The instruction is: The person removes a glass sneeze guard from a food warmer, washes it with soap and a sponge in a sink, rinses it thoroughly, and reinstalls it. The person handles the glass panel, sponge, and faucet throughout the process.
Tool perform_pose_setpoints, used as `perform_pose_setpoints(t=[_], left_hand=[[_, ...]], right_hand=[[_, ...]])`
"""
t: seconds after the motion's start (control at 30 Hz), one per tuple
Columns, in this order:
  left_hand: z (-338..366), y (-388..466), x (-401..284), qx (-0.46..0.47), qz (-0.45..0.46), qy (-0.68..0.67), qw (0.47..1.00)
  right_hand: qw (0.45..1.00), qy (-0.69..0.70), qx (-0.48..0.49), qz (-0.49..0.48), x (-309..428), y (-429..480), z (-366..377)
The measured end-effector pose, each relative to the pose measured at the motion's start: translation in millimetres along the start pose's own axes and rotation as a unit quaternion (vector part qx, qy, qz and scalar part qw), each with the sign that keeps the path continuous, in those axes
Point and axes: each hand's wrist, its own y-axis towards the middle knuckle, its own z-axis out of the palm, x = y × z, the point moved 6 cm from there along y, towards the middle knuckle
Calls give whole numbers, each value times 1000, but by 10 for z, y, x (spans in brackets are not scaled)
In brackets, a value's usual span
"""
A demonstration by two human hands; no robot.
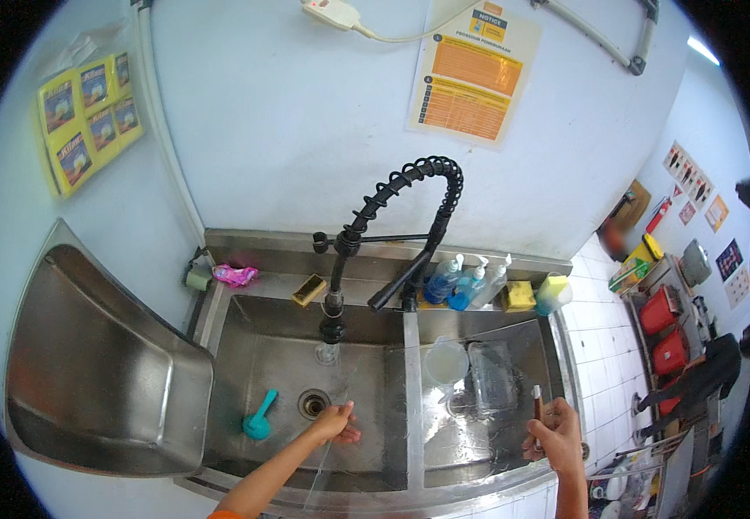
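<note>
My left hand (pixel 336 425) is over the left sink basin (pixel 375 415), right of the drain, with thumb and fingers around what looks like the edge of a clear sheet (pixel 328 447). Faint straight lines of this sheet run towards the right basin; its full outline is hard to see. Over the right side of the right basin, my right hand (pixel 553 434) holds a slim brown tool (pixel 538 403) with a white tip, pointing up; its kind cannot be told. A teal scoop (pixel 258 422) lies left of the drain. Above the basin hangs the black spring-hose faucet (pixel 332 327).
The right basin holds a clear jug (pixel 446 363) and a clear plastic container (pixel 492 376). Pump bottles (pixel 466 289) and sponges (pixel 519 296) line the back ledge. A steel panel (pixel 102 376) stands at left. Beyond the sink at right, a person (pixel 706 370) is near shelves.
</note>
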Motion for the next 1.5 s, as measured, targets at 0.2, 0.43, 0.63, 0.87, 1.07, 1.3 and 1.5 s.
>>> perform_pose_setpoints(t=[0.2, 0.43, 0.63, 0.87, 1.07, 1.3, 1.5], left_hand=[[930, 140, -363, 123, 11, -95, 988], [2290, 366, -882, 173, 3, -257, 951], [2880, 360, -1218, 244, 89, -521, 813], [2638, 409, -1129, 594, 164, -622, 483], [1891, 491, -813, 486, 193, -671, 526], [1499, 51, -767, 506, 179, -679, 501], [1548, -179, -839, 499, 248, -483, 675]], right_hand=[[994, -49, -66, -71, 450, -334, -745], [948, -183, -138, -219, 1219, -878, -1117], [766, -469, -21, -439, 1622, -1465, -867], [537, -533, 166, -632, 1501, -1520, -496], [429, -597, 111, -669, 1406, -1169, -476], [500, -557, 1, -663, 1303, -857, -692], [615, -412, -129, -660, 1064, -651, -1079]])
